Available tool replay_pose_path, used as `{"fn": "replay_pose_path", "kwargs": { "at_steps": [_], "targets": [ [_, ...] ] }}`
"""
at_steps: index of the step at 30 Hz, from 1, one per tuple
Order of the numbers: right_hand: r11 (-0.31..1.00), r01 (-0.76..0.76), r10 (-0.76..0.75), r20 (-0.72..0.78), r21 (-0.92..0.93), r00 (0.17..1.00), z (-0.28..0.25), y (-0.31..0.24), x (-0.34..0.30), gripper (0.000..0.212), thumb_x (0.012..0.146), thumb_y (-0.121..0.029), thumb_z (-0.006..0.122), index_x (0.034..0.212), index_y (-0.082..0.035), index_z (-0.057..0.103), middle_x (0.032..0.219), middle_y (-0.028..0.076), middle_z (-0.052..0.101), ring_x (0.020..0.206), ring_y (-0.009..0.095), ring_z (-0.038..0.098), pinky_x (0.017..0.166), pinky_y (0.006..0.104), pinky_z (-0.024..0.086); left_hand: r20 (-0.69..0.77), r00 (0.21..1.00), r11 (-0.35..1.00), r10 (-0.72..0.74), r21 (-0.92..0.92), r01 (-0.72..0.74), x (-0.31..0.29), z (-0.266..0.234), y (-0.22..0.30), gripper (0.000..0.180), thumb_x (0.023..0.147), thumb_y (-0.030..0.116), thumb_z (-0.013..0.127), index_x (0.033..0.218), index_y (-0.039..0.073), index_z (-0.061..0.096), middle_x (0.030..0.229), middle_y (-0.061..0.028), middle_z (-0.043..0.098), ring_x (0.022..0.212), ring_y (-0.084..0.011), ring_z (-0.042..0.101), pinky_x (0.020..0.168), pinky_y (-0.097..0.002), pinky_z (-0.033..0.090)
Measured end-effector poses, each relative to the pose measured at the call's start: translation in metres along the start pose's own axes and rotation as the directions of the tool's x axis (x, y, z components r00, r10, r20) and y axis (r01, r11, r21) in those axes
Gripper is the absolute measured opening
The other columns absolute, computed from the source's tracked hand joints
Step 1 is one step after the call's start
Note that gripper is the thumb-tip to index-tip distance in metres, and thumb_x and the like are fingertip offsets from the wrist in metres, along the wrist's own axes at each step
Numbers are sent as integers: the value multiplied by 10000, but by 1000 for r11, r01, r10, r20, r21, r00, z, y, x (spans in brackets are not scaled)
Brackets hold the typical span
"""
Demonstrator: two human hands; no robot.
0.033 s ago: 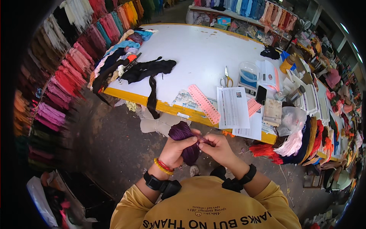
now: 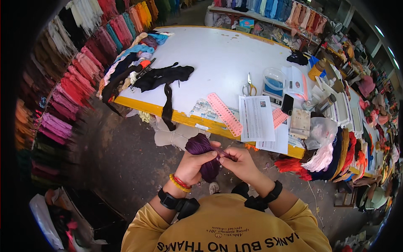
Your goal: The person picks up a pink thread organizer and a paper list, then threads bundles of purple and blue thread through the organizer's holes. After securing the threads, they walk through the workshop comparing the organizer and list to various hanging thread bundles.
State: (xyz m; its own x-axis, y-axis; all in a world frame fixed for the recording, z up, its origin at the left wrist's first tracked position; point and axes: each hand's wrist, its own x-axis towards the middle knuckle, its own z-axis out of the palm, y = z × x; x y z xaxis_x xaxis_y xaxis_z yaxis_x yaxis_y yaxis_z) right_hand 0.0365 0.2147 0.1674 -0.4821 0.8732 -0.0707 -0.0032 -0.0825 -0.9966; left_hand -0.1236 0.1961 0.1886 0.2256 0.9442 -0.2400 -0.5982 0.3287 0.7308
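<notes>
A bundle of dark purple thread (image 2: 199,145) is held in front of my body, just off the table's near edge. My left hand (image 2: 194,164) is closed round its middle, with the thumb lying across the strands. From the right, my right hand (image 2: 240,162) pinches a few strands of the same thread close to the left thumb. The bundle bulges out above and below the left hand. My left palm hides part of it.
The white table (image 2: 210,59) with a yellow edge carries black yarn (image 2: 164,78), scissors (image 2: 249,86), a pink holed card (image 2: 224,113), printed sheets (image 2: 256,119), a scale (image 2: 273,90) and a phone (image 2: 287,104). Coloured skeins (image 2: 77,80) hang at left. A box (image 2: 79,218) stands lower left.
</notes>
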Motion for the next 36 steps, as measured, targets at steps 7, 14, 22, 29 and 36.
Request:
{"fn": "replay_pose_path", "kwargs": {
  "at_steps": [7, 14, 22, 29, 36],
  "targets": [
    [987, 12, -11, -9, 158, 1000, -2, -1, -3, 36, 797, -38, 539, 810, -5, 545, 653, -39, 493, 568, -4, 406, 477, 159, 326, -47, 999, 999, 14, 43, -12, -3, 1, -1, 277, 761, -18, 549, 1033, -11, 498, 853, -81, 588, 793, -162, 577, 731, -274, 454],
    [985, 5, -10, 25, 174, 1000, -4, -3, -6, 42, 792, -15, 538, 832, 0, 541, 680, -26, 513, 568, -2, 436, 473, 151, 344, 0, 998, 993, 60, 99, -59, -2, 3, -6, 452, 761, -29, 559, 1172, -20, 370, 823, -67, 572, 743, -133, 566, 679, -241, 457],
    [950, -73, 71, 17, 302, 997, -7, -6, -7, 71, 793, -61, 554, 831, -7, 528, 737, 28, 577, 561, 28, 497, 500, 166, 420, 17, 999, 994, 44, 99, -45, 0, 9, -1, 502, 747, -55, 552, 1196, -32, 331, 817, -84, 572, 733, -141, 557, 685, -249, 448],
    [990, -59, 60, -5, 128, 998, -7, 0, -5, 70, 799, -54, 535, 851, -9, 521, 717, 30, 573, 545, 31, 489, 483, 178, 414, -4, 995, 975, 102, 198, -99, 2, 10, -3, 453, 747, -67, 523, 1167, -42, 355, 806, -87, 577, 731, -153, 567, 714, -268, 449],
    [818, -299, 108, 379, 491, 919, -28, 0, -1, 124, 821, -122, 471, 870, -19, 519, 576, 3, 483, 439, 34, 381, 399, 169, 281, 38, 999, 999, 23, -25, -22, 5, -3, 0, 264, 792, 83, 517, 1029, -32, 490, 689, -39, 538, 629, -147, 531, 694, -269, 448]
  ]
}}
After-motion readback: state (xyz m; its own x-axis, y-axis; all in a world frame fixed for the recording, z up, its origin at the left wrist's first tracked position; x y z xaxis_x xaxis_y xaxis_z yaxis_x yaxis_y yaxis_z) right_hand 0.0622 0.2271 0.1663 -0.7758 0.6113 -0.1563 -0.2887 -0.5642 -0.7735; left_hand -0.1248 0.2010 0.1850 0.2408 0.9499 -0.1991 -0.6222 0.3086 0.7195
